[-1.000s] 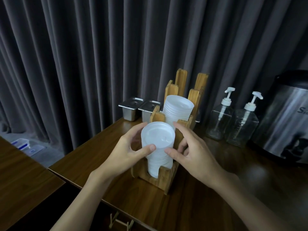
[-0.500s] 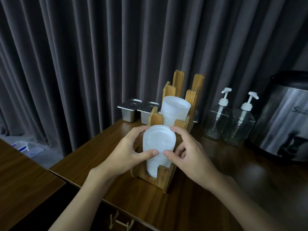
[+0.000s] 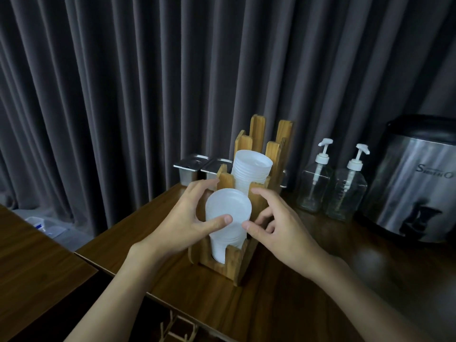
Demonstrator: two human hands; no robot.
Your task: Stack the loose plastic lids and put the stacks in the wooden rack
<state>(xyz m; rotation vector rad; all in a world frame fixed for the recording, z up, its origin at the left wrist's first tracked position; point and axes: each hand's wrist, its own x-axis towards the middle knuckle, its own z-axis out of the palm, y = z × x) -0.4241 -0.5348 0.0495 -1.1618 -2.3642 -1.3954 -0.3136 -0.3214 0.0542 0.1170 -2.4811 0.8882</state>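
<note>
A wooden rack (image 3: 234,265) with tall slats stands on the dark wooden counter. Its front slot holds a stack of white plastic lids (image 3: 228,211) that leans slightly toward me. A second, taller lid stack (image 3: 251,169) fills the slot behind it. My left hand (image 3: 187,223) curls round the front stack from the left, thumb on its top lid. My right hand (image 3: 278,223) is at the stack's right side, thumb tip against the lid edge, fingers partly behind the rack's slat.
Two steel lidded pans (image 3: 191,166) sit behind the rack by the grey curtain. Two clear pump bottles (image 3: 314,183) and a steel urn (image 3: 414,188) stand to the right. A second table (image 3: 32,267) lies at the left, past a gap.
The front stack has sunk a little lower into its slot. Both hands followed it down, and my thumbs stay at its top edge.
</note>
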